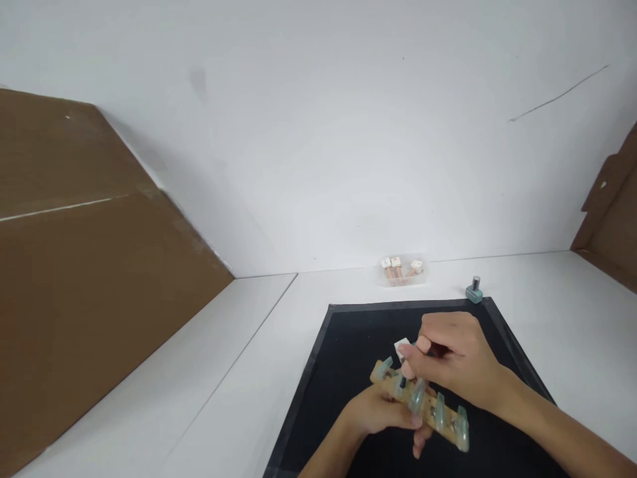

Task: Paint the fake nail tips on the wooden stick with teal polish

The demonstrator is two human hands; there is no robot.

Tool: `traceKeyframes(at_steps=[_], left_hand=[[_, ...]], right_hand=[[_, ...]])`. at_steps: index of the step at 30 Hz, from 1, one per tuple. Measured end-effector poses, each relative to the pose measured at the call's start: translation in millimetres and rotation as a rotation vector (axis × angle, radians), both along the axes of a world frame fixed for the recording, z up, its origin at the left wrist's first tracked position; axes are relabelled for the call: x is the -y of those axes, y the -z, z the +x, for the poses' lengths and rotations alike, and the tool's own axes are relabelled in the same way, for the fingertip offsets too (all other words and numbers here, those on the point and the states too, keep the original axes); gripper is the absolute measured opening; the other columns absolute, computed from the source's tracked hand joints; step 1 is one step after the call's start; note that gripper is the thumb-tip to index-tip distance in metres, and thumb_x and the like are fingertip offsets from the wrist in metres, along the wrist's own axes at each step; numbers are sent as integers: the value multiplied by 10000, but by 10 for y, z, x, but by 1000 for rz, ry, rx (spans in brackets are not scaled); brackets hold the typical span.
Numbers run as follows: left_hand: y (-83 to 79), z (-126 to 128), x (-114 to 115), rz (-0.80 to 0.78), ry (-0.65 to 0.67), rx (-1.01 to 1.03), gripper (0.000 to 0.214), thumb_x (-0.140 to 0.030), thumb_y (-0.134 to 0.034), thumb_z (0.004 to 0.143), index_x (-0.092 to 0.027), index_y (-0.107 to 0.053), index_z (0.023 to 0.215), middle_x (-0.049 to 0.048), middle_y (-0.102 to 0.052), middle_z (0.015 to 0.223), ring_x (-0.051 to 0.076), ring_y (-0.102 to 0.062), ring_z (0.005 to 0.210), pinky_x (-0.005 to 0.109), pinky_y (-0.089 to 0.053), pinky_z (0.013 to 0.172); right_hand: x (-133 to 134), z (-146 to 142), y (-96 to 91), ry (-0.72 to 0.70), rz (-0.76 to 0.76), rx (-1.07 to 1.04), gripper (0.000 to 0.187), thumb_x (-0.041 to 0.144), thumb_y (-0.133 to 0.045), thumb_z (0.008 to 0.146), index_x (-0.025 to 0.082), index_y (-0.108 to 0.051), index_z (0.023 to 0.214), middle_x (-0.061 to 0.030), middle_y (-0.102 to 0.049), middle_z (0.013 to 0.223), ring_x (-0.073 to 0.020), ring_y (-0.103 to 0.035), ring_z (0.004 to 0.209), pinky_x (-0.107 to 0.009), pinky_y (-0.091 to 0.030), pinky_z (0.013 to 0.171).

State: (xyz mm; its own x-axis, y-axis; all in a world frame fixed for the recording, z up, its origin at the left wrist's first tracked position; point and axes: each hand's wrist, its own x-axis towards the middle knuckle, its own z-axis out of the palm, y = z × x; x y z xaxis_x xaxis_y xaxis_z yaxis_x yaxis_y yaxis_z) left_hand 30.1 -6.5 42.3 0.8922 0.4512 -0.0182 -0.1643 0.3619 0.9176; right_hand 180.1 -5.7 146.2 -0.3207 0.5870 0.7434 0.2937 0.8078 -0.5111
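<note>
The right hand's (pixel 455 353) fingers are pinched together on the white block (pixel 401 346), near the far end of the bar (pixel 449 430). The left hand's (pixel 374 408) fingers clamp the bar, slanted above the mat (pixel 346 358). Recommended: firm left grip, light right pinch, fingertips clear of neighbouring tabs (pixel 462 428).

The strip (pixel 448 429) is yellow-tan, its prongs (pixel 462 428) pale green, the mat (pixel 355 348) black, the tabletop (pixel 239 398) white.

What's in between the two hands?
In the head view, a wooden strip with see-through greenish pegs: the left hand holds it, and the right hand pinches a small white-topped piece over it.
</note>
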Motion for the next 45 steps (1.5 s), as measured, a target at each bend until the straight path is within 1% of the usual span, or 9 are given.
traceKeyframes(at_steps=[4, 9, 19, 25, 28, 31, 35, 41, 45], left_hand=[[26, -15, 2, -5, 8, 50, 434, -512, -710, 648, -119, -530, 689, -19, -515, 568, 82, -501, 480, 203, -423, 452], [72, -26, 3, -10, 30, 130, 375, -446, -705, 692, -132, -504, 736, -25, -535, 577, 78, -522, 481, 175, -422, 446], [100, -33, 7, -27, 30, 169, 382, -400, -726, 685, -150, -461, 799, -32, -561, 588, 80, -542, 471, 181, -453, 427], [157, -31, 15, -35, -8, 255, 389, -327, -733, 690, -180, -416, 860, -52, -573, 646, 63, -543, 468, 177, -476, 437], [148, -39, -5, -10, -2, 179, 391, -403, -732, 674, -163, -455, 811, -50, -546, 590, 69, -521, 457, 185, -461, 442], [88, -43, -25, 25, 2, 22, 438, -524, -707, 649, -128, -529, 700, -22, -521, 559, 81, -506, 481, 199, -427, 457], [-6, -28, -29, 54, 1, -77, 491, -607, -677, 623, -136, -537, 605, -16, -508, 560, 87, -497, 508, 214, -406, 487], [17, -8, -15, 36, -10, -61, 486, -585, -699, 616, -127, -539, 644, -16, -517, 558, 87, -500, 492, 216, -410, 480], [102, -7, -8, 14, -11, 18, 431, -492, -727, 647, -140, -497, 743, -31, -545, 566, 78, -513, 467, 198, -419, 475]], right_hand=[[2, 5, 1, 3, -15, 0, 386, 200, -532, 860, 186, -407, 495, 37, -543, 390, -57, -461, 355, -175, -358, 380], [-5, 10, -3, 25, 39, 5, 395, 197, -538, 858, 185, -423, 480, 42, -518, 379, -59, -448, 345, -178, -347, 377], [-11, 10, -1, 48, 41, 12, 394, 189, -537, 856, 185, -411, 483, 49, -489, 376, -59, -423, 347, -181, -335, 381], [-19, 21, -17, 153, 182, -7, 399, 180, -557, 835, 190, -380, 478, 76, -362, 390, -52, -321, 358, -187, -276, 360], [10, 10, -30, 118, 73, -52, 425, 195, -539, 847, 191, -343, 469, 79, -337, 398, -46, -323, 353, -174, -267, 344], [48, -16, -31, 45, -52, -65, 444, 221, -531, 849, 187, -330, 454, 76, -339, 389, -43, -317, 350, -165, -267, 334], [67, -39, -7, -13, -102, -52, 429, 231, -530, 841, 181, -369, 447, 70, -339, 403, -46, -320, 363, -159, -274, 335], [34, -18, 36, -8, -106, -51, 407, 207, -536, 847, 173, -441, 452, 43, -465, 389, -52, -393, 354, -168, -316, 355], [-2, -2, 57, 10, -110, -77, 408, 189, -550, 844, 185, -393, 467, 42, -488, 373, -61, -438, 349, -175, -348, 377]])
